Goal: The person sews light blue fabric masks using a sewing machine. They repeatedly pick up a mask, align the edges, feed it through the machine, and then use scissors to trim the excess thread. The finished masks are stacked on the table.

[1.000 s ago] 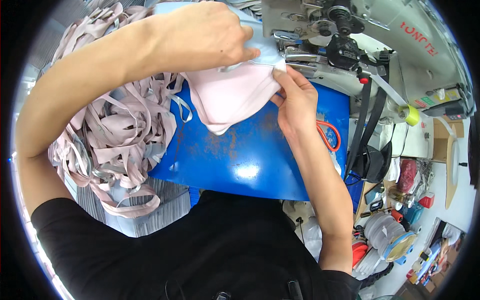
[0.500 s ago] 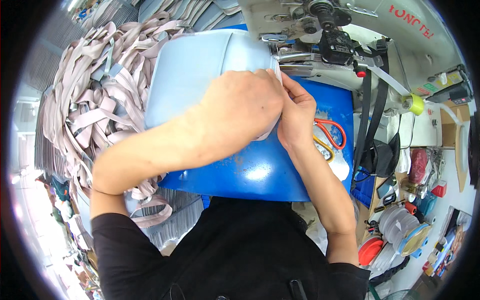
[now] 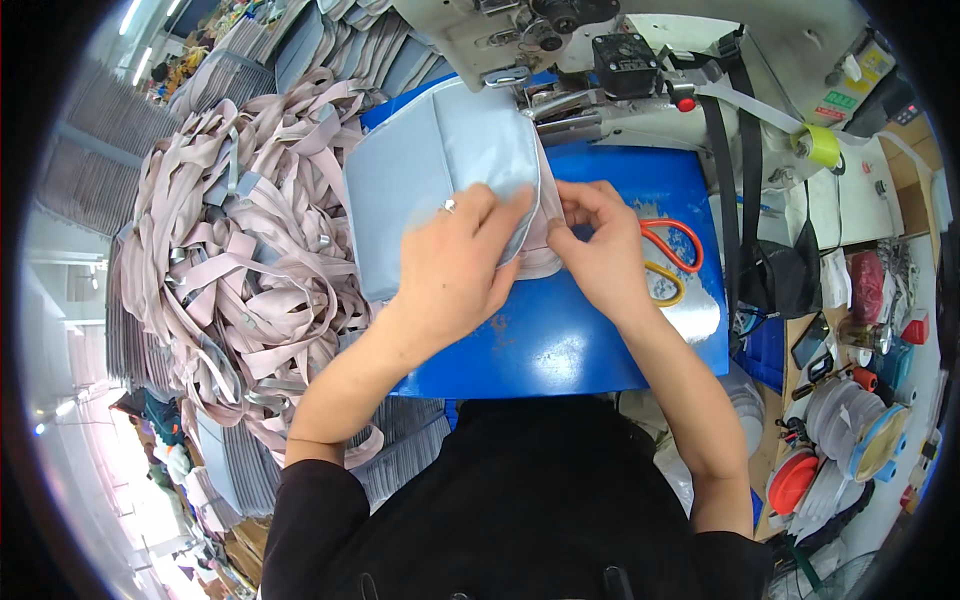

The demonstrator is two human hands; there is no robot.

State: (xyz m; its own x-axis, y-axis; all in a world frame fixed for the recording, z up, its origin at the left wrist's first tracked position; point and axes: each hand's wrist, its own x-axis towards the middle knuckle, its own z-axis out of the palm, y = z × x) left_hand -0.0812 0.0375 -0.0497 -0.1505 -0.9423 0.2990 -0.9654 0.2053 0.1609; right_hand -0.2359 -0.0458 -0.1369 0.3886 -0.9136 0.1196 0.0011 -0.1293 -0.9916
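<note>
A light blue fabric piece [image 3: 395, 185] with a seam down it lies on the blue work plate [image 3: 520, 355], a pink fabric layer [image 3: 541, 250] showing along its right side. My left hand [image 3: 460, 270] is closed on its lower right part, fingers curled and slightly blurred. My right hand [image 3: 605, 255] has its fingers bent round the pink layer's right edge, fingertips partly hidden. Scissors with red and yellow handles [image 3: 676, 240] lie just right of that hand. The metal foot area of a sewing machine [image 3: 555, 110] is just above the fabric.
A tangled heap of pink straps [image 3: 235, 270] fills the left side, with stacked grey-blue panels [image 3: 340, 45] behind it. The machine body [image 3: 760, 50], black belts and a yellow tape roll [image 3: 818, 147] stand at the upper right. Spools [image 3: 838, 440] and small items lie at the lower right.
The piece has turned from pink side up to blue side up and come down, away from the machine foot. My left hand has swung down from the top to the piece's lower part.
</note>
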